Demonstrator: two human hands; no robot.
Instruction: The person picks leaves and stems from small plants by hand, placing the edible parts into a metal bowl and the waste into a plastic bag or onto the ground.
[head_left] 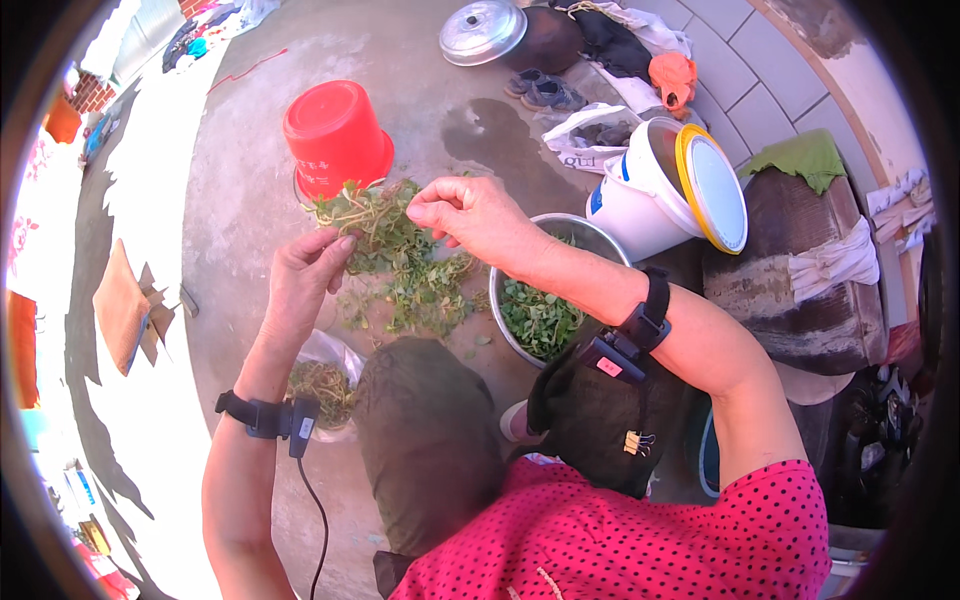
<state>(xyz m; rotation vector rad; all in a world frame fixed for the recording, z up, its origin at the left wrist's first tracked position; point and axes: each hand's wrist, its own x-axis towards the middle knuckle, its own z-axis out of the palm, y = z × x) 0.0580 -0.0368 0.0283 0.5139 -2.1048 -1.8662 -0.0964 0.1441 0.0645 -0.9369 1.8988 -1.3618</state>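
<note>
My left hand [312, 262] pinches a sprig of a leafy green herb [375, 218] between thumb and fingers. At the sprig's far right side is my right hand [470, 212], its thumb and forefinger pressed together; whatever lies between them is too small to make out. Below both hands, a loose heap of the same herb [415, 295] lies on the concrete floor. A metal bowl [494, 290] to the right holds picked green leaves [540, 318]. Near my left forearm, a whitish plastic bag [343, 352] contains thin, brownish-green stems [318, 388].
A red bucket [335, 130] stands upside down beyond the herb. To the right are a white bucket [635, 205] with a yellow-rimmed lid [718, 190], a white bag [590, 140] and a worn brown seat [790, 265]. Shoes [550, 92] and a metal lid [483, 32] lie farther back.
</note>
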